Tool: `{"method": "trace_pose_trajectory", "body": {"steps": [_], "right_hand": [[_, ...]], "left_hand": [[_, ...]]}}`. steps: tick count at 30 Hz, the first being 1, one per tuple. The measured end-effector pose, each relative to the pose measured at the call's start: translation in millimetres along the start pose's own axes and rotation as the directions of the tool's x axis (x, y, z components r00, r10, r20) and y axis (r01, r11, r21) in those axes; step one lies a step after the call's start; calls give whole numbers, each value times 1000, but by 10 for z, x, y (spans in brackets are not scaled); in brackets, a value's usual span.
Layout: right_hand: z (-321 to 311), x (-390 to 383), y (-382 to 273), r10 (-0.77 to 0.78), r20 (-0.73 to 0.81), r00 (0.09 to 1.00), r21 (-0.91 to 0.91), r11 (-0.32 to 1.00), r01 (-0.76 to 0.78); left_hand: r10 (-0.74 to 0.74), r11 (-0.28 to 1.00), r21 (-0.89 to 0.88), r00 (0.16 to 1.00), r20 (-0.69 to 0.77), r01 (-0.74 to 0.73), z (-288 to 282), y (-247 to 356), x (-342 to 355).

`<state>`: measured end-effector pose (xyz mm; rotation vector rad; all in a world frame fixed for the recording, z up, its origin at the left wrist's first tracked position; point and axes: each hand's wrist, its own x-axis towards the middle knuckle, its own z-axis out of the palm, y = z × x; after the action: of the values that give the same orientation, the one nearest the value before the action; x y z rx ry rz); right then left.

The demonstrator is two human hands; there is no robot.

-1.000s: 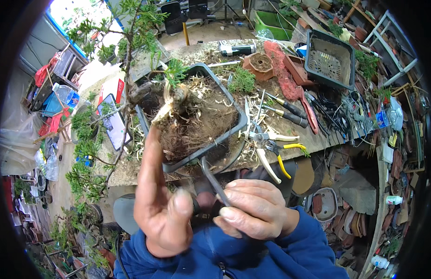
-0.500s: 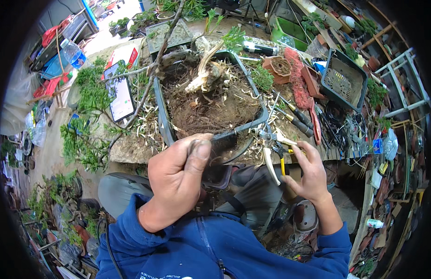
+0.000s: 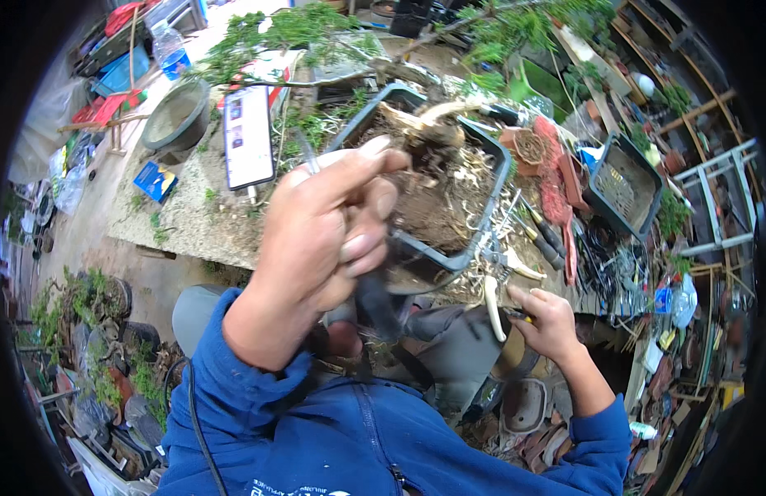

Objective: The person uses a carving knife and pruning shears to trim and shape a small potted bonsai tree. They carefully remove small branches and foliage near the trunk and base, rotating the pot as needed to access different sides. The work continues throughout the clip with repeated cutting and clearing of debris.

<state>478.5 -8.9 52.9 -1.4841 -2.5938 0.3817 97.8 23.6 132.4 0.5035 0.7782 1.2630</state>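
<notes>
A juniper with a pale, stripped trunk [image 3: 445, 124] stands in brown soil in a square dark plastic pot [image 3: 492, 202]. My left hand [image 3: 325, 227] is raised in front of the pot's left side, fingers curled closed. A thin greyish strip [image 3: 307, 150] shows just above the knuckles; whether the hand grips it I cannot tell. At the table's front edge lies a cutter with cream handles [image 3: 493, 307]. Beside it, my right hand [image 3: 550, 322] is closed, thumb against forefinger, with a small yellow bit showing between them; the rest is hidden.
A phone [image 3: 249, 136] stands left of the pot, near a round grey bowl [image 3: 202, 116] and a small blue packet [image 3: 155, 182]. At right are black-handled tools [image 3: 548, 244], a red brush [image 3: 569, 248] and an empty dark plastic crate [image 3: 622, 194]. Juniper foliage [image 3: 308, 29] spreads across the back.
The juniper and pot have turned, its leafy branch swinging from the left to the back. My left hand has left the pot's front rim and risen. My right thumb and forefinger have closed.
</notes>
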Motion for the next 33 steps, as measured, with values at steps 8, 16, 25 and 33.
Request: {"method": "trace_pose_trajectory", "body": {"steps": [8,16,25,33], "right_hand": [[-571,184,160,184,-122,975,272,951,-145],[-283,287,195,299,232,926,282,890,-358],[-1565,1091,-688,153,471,869,718,505,-479],[-1781,2000,-1465,-5,611,792,214,964,-158]], "left_hand": [[-33,991,-129,999,43,39,99,-3,265],[-38,986,-158,997,66,48,111,-31,280],[-12,988,-155,999,48,19,82,-102,250],[-53,979,-191,993,109,73,43,-99,259]]}}
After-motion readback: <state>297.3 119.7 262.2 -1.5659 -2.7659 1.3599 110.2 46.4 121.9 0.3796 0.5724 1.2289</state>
